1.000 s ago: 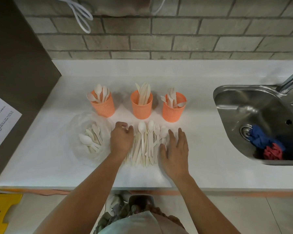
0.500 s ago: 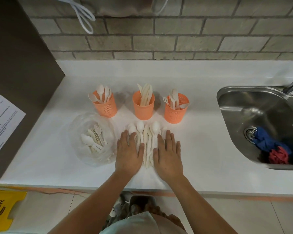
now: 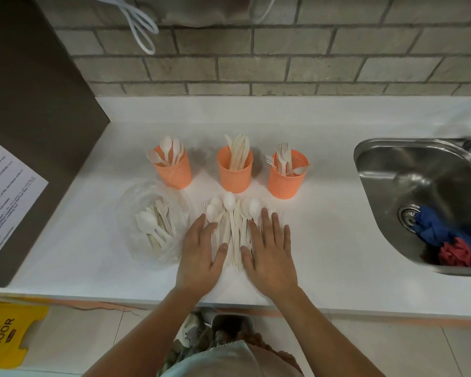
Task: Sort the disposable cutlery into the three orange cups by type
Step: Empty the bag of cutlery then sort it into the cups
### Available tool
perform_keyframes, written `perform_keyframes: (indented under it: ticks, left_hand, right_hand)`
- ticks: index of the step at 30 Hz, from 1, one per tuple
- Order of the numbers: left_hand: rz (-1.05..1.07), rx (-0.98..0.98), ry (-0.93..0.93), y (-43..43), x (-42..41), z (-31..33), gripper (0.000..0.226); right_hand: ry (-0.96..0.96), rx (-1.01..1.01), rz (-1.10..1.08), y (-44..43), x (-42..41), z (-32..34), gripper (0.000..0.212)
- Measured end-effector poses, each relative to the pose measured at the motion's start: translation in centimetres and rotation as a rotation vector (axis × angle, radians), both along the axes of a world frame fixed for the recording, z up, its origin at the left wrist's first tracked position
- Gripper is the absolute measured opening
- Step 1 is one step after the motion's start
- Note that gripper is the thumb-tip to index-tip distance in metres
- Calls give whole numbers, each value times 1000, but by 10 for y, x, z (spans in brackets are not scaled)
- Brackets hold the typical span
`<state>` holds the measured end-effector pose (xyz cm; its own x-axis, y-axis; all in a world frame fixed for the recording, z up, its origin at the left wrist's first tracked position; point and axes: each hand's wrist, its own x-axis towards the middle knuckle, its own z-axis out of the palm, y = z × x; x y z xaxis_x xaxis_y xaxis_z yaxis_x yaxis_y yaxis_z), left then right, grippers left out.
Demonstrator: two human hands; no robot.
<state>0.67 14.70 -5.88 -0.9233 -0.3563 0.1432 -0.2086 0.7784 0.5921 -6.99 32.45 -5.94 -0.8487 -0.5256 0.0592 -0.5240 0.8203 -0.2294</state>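
Note:
Three orange cups stand in a row on the white counter: the left cup [image 3: 173, 170] holds spoons, the middle cup [image 3: 235, 171] holds knives, the right cup [image 3: 286, 176] holds forks. In front of them lies a pile of loose cream cutlery [image 3: 233, 221], spoons, forks and knives side by side. My left hand [image 3: 201, 254] lies flat on the pile's left edge, fingers straight. My right hand [image 3: 269, 251] lies flat on its right edge, fingers straight. The two hands flank the pile with a narrow strip of cutlery showing between them.
A clear plastic bowl [image 3: 136, 202] with more cutlery sits left of the pile. A steel sink [image 3: 392, 172] with blue and red cloths is at the right. A dark panel with a paper notice [image 3: 6, 191] bounds the left. A yellow wet-floor sign [image 3: 6, 333] stands below.
Both hands flattened and closed in toward each other, squeezing the spread cutlery into a narrower pile. The left hand, curled a second ago, now lies flat.

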Motion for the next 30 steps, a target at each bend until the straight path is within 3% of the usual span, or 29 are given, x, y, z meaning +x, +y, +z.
perform_keyframes:
  ticks: [4,10,14,18,20,23,26,30]
  left_hand:
    - [-9,-114,-27,5,-7,-4,54]
    - [-12,-32,104,0,7,18,45]
    - [107,87,246,-11,25,54,39]
    - [270,229,350,-42,36,84,17]
    - [307,282,257,-70,33,86,17]
    - [175,284,-67,-111,24,76,22]
    - [-51,134,-317,-130,21,70,22]
    - [-163,-5,-448,-144,25,72,20]
  right_hand:
    - [21,42,33,-1,0,-3,62]
    - [17,-11,23,0,2,2,65]
    - [23,-250,-17,-10,8,21,60]
    - [58,-525,86,-52,17,57,46]
    - [39,-566,181,-79,21,75,42]
    - [19,-513,346,-123,25,88,40]
    - [-21,-301,397,-162,28,86,28]
    - [-121,-26,326,-195,32,85,23]
